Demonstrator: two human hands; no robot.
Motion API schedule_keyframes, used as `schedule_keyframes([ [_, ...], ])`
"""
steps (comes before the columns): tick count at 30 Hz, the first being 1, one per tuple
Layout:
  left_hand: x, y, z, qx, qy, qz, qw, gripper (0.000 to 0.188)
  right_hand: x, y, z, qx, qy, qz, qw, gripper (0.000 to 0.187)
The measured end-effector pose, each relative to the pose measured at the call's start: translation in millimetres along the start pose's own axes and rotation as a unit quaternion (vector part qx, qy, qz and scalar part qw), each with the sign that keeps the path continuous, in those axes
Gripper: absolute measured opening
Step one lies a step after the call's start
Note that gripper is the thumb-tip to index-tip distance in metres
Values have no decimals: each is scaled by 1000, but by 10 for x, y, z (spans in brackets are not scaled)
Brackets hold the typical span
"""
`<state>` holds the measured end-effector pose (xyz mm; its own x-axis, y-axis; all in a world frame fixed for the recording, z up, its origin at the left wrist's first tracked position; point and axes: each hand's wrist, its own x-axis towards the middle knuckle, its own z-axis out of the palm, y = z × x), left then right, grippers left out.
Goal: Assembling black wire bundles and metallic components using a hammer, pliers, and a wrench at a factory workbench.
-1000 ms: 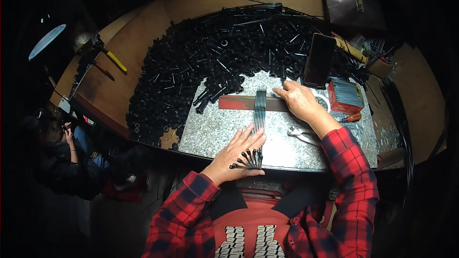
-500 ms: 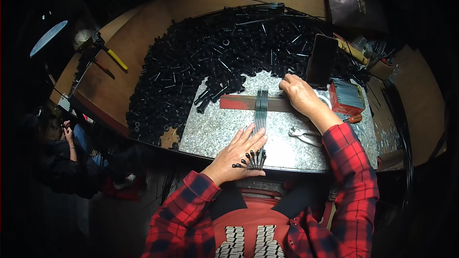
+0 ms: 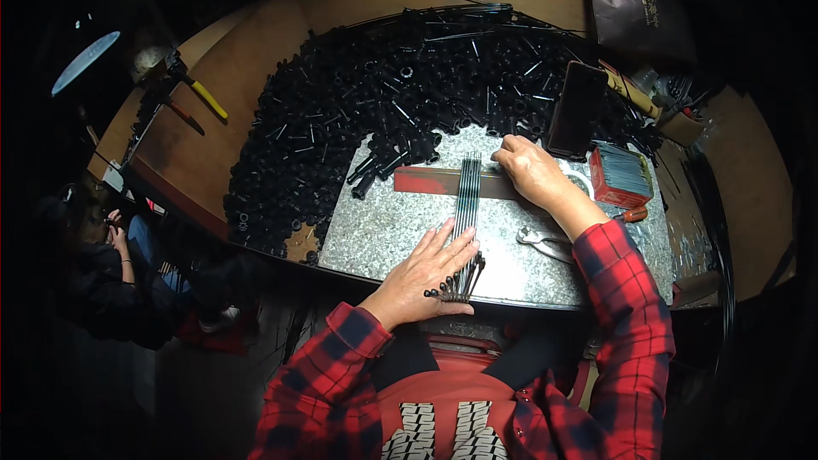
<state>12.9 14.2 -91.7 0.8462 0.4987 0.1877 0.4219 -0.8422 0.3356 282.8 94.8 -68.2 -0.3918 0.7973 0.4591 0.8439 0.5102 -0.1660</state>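
Rods (image 3: 468,196), thin, dark and metallic with black knobbed ends, lie in the head view across a flat red-and-brown bar (image 3: 423,180) on a speckled grey stone slab (image 3: 375,238); the bare left hand (image 3: 426,274) rests on their lower part, fingers nearly straight and unwrapped, thumb apart; the bare right hand (image 3: 538,172) curls near their upper ends (whether it pinches anything, I cannot tell); silvery metal pliers (image 3: 544,242) lie right of the rods.
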Motion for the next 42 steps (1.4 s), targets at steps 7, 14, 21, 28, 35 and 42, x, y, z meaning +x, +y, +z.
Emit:
schedule_keyframes([
  [7,29,31,-18,-3,15,9,1000,91,61,-68,179,22,65,-9,998,9],
  [14,-35,-28,2,19,26,13,999,91,-230,88,-543,-136,52,49,988,11],
  [21,-2,-2,-7,3,33,7,999,89,-1182,933,-1281,-278,-118,208,930,7],
  [28,-15,-2,19,12,34,4,999,90,-1344,949,-1314,-244,-117,231,935,10],
  [35,0,20,4,21,19,-2,1000,89,-1127,681,-1296,-202,50,179,962,12],
  [42,-24,-19,39,20,19,7,1000,91,-378,36,-481,-47,72,46,995,24],
])
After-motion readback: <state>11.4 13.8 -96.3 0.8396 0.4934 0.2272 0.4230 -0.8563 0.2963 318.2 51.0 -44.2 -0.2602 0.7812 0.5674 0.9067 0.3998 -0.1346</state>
